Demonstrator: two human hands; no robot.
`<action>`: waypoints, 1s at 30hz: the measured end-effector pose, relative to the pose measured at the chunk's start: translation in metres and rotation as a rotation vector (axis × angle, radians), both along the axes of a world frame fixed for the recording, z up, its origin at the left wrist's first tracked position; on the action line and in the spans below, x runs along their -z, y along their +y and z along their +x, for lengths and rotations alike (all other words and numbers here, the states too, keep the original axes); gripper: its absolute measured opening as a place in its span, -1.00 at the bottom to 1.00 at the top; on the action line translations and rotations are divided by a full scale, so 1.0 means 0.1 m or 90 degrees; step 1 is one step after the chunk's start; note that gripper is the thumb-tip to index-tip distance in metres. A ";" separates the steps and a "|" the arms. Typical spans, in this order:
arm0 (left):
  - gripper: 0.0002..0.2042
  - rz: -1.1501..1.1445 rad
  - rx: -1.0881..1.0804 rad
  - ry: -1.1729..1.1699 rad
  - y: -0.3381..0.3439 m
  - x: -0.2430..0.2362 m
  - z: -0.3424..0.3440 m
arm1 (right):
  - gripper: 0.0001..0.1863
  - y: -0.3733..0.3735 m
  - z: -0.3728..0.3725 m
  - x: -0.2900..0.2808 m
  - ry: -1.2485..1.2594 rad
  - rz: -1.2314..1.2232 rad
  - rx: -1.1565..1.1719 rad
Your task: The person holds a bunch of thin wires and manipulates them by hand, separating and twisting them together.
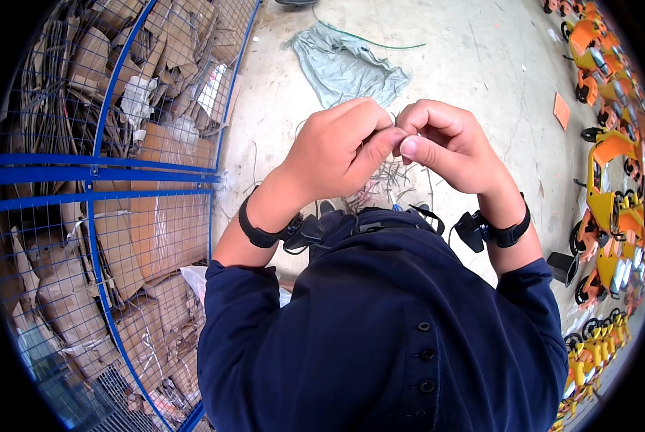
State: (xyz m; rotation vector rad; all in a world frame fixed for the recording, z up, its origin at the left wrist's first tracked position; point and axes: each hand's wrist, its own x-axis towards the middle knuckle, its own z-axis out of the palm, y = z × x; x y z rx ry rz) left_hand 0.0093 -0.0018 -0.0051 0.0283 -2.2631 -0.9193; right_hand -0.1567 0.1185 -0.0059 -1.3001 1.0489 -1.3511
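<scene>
My left hand (343, 147) and my right hand (448, 144) meet in front of me, fingertips touching. Thumb and fingers are pinched together on both sides. Whatever lies between the fingertips is too small or too hidden to name. Below them on the floor, partly covered by my hands, is a loose heap of thin dark strands (393, 178), with some reddish ones among them. Beyond my hands a crumpled grey-green sheet (344, 66) is spread on the concrete.
At left stands a blue wire-mesh cage (96, 173) packed with flattened cardboard (168, 223) and plastic scraps. Rows of orange and yellow small wheeled vehicles (605, 173) line the right side. An orange flat piece (561, 111) and a black container (562, 268) are nearer.
</scene>
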 end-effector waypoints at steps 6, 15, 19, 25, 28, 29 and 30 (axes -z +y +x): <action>-0.81 0.047 0.046 -0.053 -0.02 -0.06 0.08 | -0.96 0.01 0.00 -0.09 0.177 -0.108 0.029; -0.85 -0.060 0.070 -0.096 -0.02 -0.08 0.12 | -0.98 0.00 -0.02 -0.10 0.262 -0.189 0.058; -0.91 -0.071 0.057 -0.064 -0.03 -0.08 0.08 | -0.98 0.05 -0.01 -0.13 0.274 -0.068 0.047; -0.94 -0.054 0.041 -0.090 0.00 -0.05 0.05 | -0.96 0.08 0.00 -0.21 0.342 0.005 0.026; -0.91 0.039 -0.001 -0.135 0.02 -0.08 0.05 | -0.95 0.07 0.03 -0.18 0.362 0.004 0.085; -0.90 0.093 -0.021 -0.176 0.04 -0.10 0.06 | -0.94 0.06 0.03 -0.18 0.355 0.029 0.090; -0.89 0.148 -0.041 -0.217 0.05 -0.10 0.06 | -0.93 0.05 0.03 -0.17 0.348 0.054 0.096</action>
